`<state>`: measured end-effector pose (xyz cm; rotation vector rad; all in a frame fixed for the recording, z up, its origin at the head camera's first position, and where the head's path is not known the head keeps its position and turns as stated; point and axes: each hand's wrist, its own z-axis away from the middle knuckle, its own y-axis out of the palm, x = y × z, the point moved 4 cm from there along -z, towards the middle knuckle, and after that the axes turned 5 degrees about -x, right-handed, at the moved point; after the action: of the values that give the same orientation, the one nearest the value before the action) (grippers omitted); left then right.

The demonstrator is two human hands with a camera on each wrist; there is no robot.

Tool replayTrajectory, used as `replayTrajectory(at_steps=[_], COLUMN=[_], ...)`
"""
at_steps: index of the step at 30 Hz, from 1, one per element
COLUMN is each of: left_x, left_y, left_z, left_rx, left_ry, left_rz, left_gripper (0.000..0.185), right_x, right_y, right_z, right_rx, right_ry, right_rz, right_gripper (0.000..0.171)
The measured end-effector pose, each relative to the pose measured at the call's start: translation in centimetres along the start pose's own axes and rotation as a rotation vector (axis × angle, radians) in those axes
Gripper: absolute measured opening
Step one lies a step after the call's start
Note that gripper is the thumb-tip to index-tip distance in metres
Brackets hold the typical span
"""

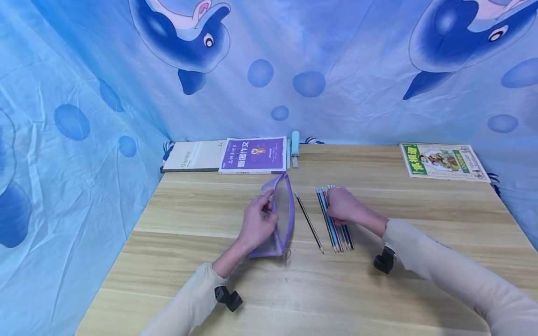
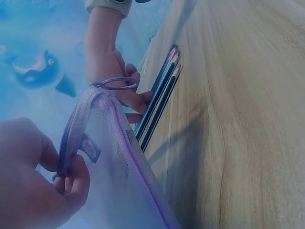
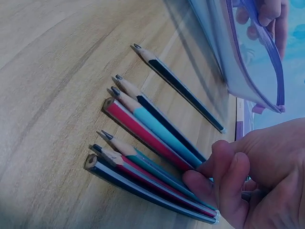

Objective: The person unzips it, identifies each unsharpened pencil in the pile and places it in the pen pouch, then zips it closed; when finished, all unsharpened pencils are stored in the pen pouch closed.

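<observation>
A purple mesh pencil pouch (image 1: 282, 212) stands on its edge at the middle of the wooden table (image 1: 210, 280). My left hand (image 1: 264, 209) pinches its open upper rim, as the left wrist view shows with the fingers (image 2: 71, 179) on the pouch (image 2: 114, 167). To the right lies a row of several coloured pencils (image 1: 336, 228). My right hand (image 1: 336, 207) rests on their far ends, its fingers (image 3: 228, 176) curled over those pencils (image 3: 147, 138). One dark pencil (image 1: 308, 223) lies alone between pouch and row, also seen as the single pencil (image 3: 181, 88).
At the table's back edge lie a white notebook (image 1: 191, 156), a purple book (image 1: 254, 154) and a small light-blue object (image 1: 295, 143). A green magazine (image 1: 443, 161) lies at the back right. Blue dolphin cloth (image 1: 84, 116) hangs behind and to both sides.
</observation>
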<state>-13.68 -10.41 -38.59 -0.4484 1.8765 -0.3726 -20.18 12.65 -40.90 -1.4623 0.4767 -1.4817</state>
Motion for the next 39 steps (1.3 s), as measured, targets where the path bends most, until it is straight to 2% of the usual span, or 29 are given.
replayTrajectory(at_steps=[4, 11, 19, 22, 26, 31, 35, 39], left_x=[0.0, 0.1, 0.1, 0.0, 0.0, -0.1, -0.2, -0.3], left_y=[-0.2, -0.1, 0.0, 0.1, 0.1, 0.0, 0.0, -0.1], left_z=[-0.1, 0.1, 0.9, 1.0, 1.2, 1.1, 0.8, 0.5], left_rx=[-0.009, -0.013, -0.011, -0.01, -0.009, -0.016, -0.021, -0.031], left_ry=[0.004, 0.024, 0.028, 0.039, 0.052, 0.048, 0.041, 0.047], left_rz=[-0.007, -0.011, -0.023, -0.025, -0.028, -0.026, -0.022, -0.028], left_gripper=[0.065, 0.064, 0.062, 0.062, 0.061, 0.061, 0.063, 0.063], right_x=[0.5, 0.8, 0.7, 0.9, 1.9, 4.4, 6.5, 7.7], right_y=[0.0, 0.6, 0.6, -0.2, -1.3, -2.2, -1.8, -0.9], right_z=[-0.2, -0.3, -0.2, 0.1, 0.5, 0.6, 0.5, 0.3], right_rx=[-0.008, 0.014, 0.022, 0.016, 0.003, -0.028, -0.032, -0.052], right_ry=[-0.022, -0.002, -0.009, -0.019, -0.008, 0.016, 0.032, 0.031], right_rz=[-0.007, -0.011, -0.049, -0.114, -0.263, -0.446, -0.575, -0.625], right_gripper=[0.026, 0.03, 0.022, 0.02, 0.011, 0.025, 0.027, 0.025])
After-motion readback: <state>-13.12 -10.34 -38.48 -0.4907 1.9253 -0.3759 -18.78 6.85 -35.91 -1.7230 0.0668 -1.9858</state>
